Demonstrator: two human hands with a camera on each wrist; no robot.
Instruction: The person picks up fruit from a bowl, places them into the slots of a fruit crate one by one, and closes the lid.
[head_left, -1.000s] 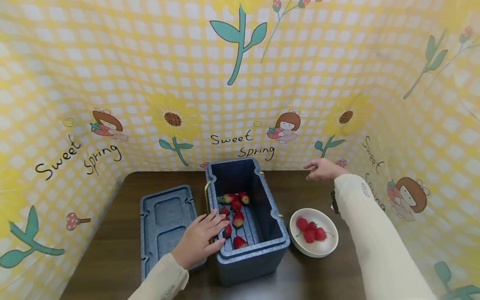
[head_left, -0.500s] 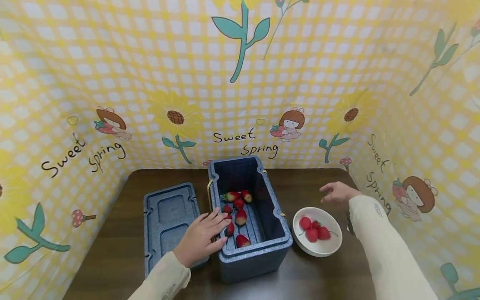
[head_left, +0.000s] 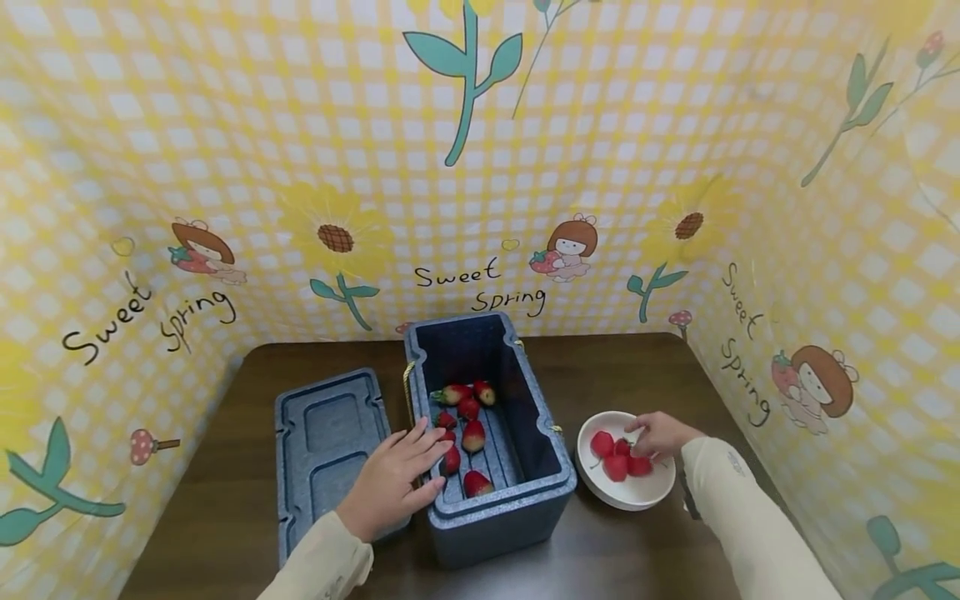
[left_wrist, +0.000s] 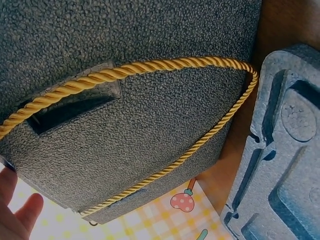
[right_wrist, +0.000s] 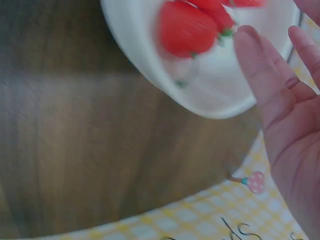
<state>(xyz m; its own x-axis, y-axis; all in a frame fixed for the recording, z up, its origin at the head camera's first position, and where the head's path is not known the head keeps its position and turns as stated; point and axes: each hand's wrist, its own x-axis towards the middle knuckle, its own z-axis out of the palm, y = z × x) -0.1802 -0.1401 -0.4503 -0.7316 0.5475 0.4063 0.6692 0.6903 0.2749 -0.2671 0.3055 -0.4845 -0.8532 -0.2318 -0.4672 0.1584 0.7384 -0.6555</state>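
Observation:
My left hand rests on the left rim of a blue-grey foam box, its fingers extended over the edge. Several strawberries lie on the floor of the box. At the right, my right hand is over a white bowl, fingertips just above several red strawberries. In the right wrist view, the thumb and fingers stand apart beside a strawberry and pinch nothing. Whether a fingertip touches a fruit is hard to tell.
The box's lid lies flat on the wooden table, left of the box. A yellow twisted rope runs along the box's side. Yellow checked cloth hangs around the table's back and sides.
My right hand has come down and toward me from the table's far right, first to the bowl's right side, then over the bowl's fruit. My left hand stays on the box rim.

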